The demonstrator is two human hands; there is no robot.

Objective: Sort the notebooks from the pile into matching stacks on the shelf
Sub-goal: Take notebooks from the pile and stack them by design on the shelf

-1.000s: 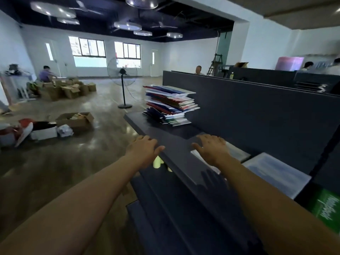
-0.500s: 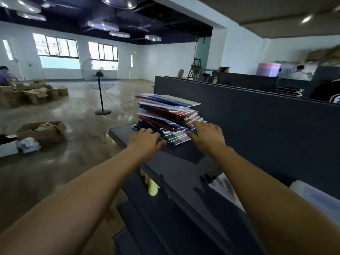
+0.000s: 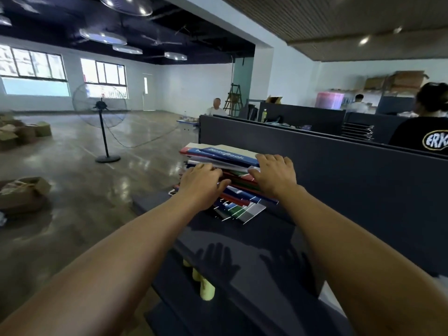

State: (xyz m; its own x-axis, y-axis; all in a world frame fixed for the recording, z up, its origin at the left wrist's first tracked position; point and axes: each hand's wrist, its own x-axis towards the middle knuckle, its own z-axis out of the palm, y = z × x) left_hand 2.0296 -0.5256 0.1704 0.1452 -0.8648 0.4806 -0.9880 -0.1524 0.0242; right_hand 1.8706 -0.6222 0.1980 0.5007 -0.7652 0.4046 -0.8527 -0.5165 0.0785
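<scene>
Head view. Pile of thin, soft-cover notebooks in blue, red, green and white sat on the top board of the dark blue-grey shelf, close against its upright back panel, the lower covers fanned out toward me. My left hand lay on the near left side of the pile, palm down, its fingers loosely bent over the edges of the middle books; whether they pinched any one cover I could not tell. My right hand lay on the near right side, its fingers reaching up to the blue notebook printed "Notebook" on top, thumb against the page edges below. I judged that I had set a hand on each flank so that the loose, slippery covers could be squared or a top batch parted without the fan sliding off the board. No matching stack was in view on this stretch of shelf. A black standing floor fan stood well apart on the polished floor.
</scene>
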